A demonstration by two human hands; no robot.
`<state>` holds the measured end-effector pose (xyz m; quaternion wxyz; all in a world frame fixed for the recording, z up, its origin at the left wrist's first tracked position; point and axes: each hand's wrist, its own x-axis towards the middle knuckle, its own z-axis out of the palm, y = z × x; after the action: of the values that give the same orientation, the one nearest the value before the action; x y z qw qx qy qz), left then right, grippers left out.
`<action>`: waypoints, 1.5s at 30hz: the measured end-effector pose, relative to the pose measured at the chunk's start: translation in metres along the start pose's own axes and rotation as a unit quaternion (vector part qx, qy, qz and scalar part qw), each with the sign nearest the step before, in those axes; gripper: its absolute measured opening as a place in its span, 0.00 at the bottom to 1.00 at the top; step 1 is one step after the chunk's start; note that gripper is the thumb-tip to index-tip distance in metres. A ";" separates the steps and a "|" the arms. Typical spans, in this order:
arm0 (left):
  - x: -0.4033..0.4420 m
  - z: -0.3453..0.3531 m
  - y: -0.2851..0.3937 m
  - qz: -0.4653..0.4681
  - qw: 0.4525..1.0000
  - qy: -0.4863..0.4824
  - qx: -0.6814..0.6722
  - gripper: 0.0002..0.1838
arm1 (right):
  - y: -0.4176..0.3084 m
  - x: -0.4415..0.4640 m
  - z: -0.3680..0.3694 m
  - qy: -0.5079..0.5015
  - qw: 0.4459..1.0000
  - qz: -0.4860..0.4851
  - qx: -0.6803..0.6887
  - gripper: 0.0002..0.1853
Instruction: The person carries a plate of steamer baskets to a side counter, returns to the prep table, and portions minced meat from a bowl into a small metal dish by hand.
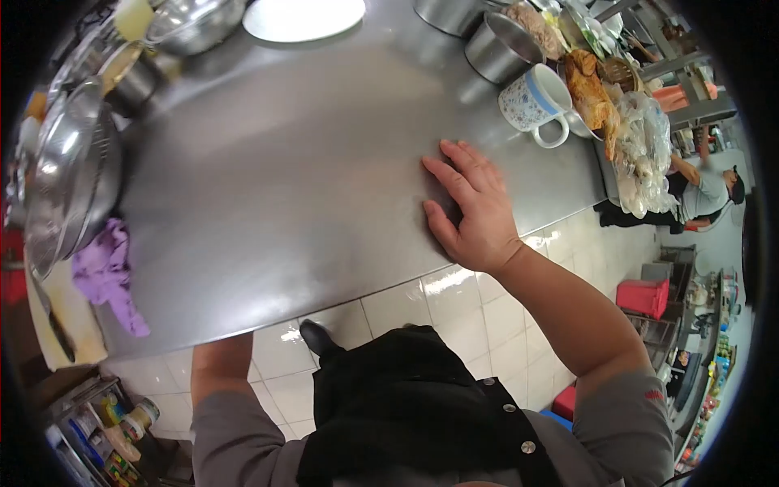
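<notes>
My right hand (pixel 477 207) lies palm down on the steel tabletop (pixel 284 178), its fingers spread and nothing in its grip. Closest to it is a white mug (pixel 527 104) with a blue band and a small floral pattern, standing beyond the fingertips to the right. My left forearm reaches under the table's front edge, so the left hand itself is hidden. A crumpled purple cloth (pixel 109 272) rests at the table's left end, beside large metal bowls (pixel 69 174).
Steel pots (pixel 503 49), a roasted bird (pixel 591 93) and clear plastic bags (pixel 643 154) crowd the right end. A white oval plate (pixel 304 18) lies at the back. At far left, a knife (pixel 58 333) rests on a cutting board (pixel 77 308). Another person (pixel 706 195) stands beyond.
</notes>
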<state>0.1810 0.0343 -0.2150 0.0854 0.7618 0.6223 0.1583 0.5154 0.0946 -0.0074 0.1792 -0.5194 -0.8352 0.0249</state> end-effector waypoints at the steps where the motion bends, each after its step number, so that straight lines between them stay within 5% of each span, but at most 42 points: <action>1: -0.002 -0.002 -0.003 -0.002 1.000 0.001 0.002 0.13 | 0.000 -0.001 0.000 0.002 1.000 0.002 0.001 0.27; 7: -0.055 0.034 -0.031 0.010 0.996 0.044 -0.073 0.13 | -0.002 -0.006 0.001 0.018 1.000 0.010 0.005 0.25; 8: -0.058 -0.033 0.024 -0.037 0.999 0.012 -0.016 0.11 | -0.002 -0.007 0.001 0.022 1.000 0.010 0.007 0.25; 9: -0.066 -0.062 0.049 0.011 0.995 0.082 -0.059 0.09 | 0.000 -0.008 0.002 0.027 1.000 0.010 0.009 0.25; 15: -0.209 -0.140 0.122 -0.090 0.987 0.067 -0.118 0.07 | 0.001 -0.012 0.002 0.042 0.999 0.013 0.023 0.25; 20: -0.247 -0.246 0.137 0.000 0.989 0.038 -0.144 0.14 | -0.004 -0.014 -0.003 0.037 0.999 0.019 0.012 0.24; 27: -0.161 -0.354 0.108 0.140 0.980 0.122 -0.070 0.19 | -0.012 -0.018 -0.008 0.043 0.998 0.049 0.008 0.24; 37: 0.002 -0.271 0.057 0.192 0.966 0.171 0.002 0.18 | -0.008 -0.011 -0.007 0.074 0.997 0.026 0.017 0.23; 41: 0.028 -0.239 0.060 0.155 0.983 0.084 0.059 0.20 | -0.004 -0.010 -0.012 0.059 0.998 0.024 0.019 0.23; 45: 0.015 -0.250 0.074 0.107 0.990 0.092 -0.022 0.28 | 0.007 -0.006 -0.009 0.044 0.997 0.014 0.063 0.20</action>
<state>0.1650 0.0163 0.0455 0.0274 0.8040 0.5391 0.2493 0.5263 0.0915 -0.0021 0.2474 -0.5192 -0.8160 0.0571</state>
